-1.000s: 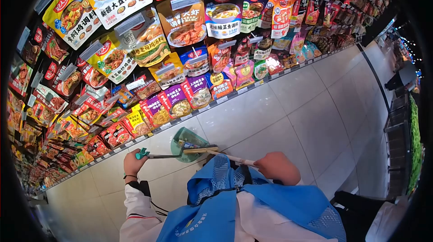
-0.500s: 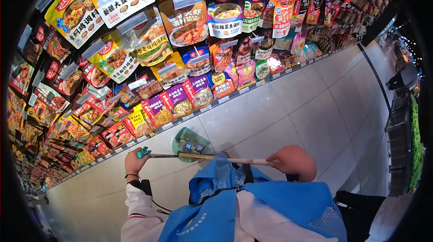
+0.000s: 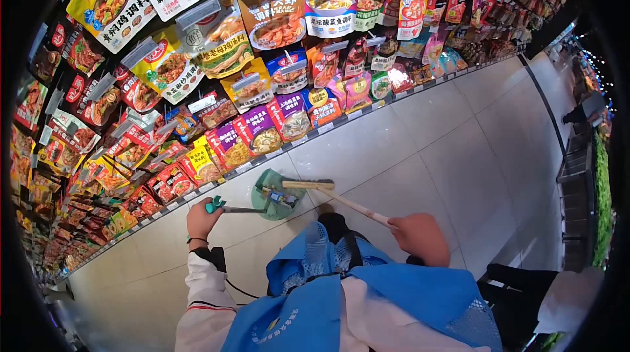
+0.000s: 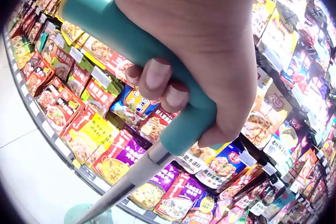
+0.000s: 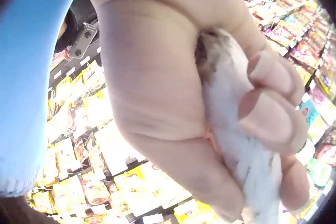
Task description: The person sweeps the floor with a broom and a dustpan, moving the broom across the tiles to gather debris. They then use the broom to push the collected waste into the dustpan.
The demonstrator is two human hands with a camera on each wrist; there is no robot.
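My left hand [image 3: 202, 219] grips the teal handle [image 4: 126, 32] of a long-handled dustpan; in the left wrist view the fingers curl round it above a grey metal shaft [image 4: 134, 174]. The dustpan's translucent green pan [image 3: 264, 183] is low by the floor, with crumpled colourful litter [image 3: 281, 197] in it. My right hand [image 3: 420, 237] holds the white-wrapped stick of a broom [image 3: 357, 206]. Fingers and thumb wrap that stick [image 5: 236, 124] in the right wrist view. The broom's narrow pale head [image 3: 308, 185] overlaps the pan's right edge in the head view.
Shelves of packaged seasoning pouches [image 3: 262, 130] run along the front and left, their bottom edge [image 3: 315, 134] close behind the pan. Pale floor tiles [image 3: 407, 155] spread to the right. At the lower right stands another person [image 3: 564, 299]. Dark crates [image 3: 576, 181] line the far right.
The broom head first drew back right, level with the dustpan shaft, then moved up to the pan's right edge. My right hand shifted right, then slightly back left. The left hand keeps its grip.
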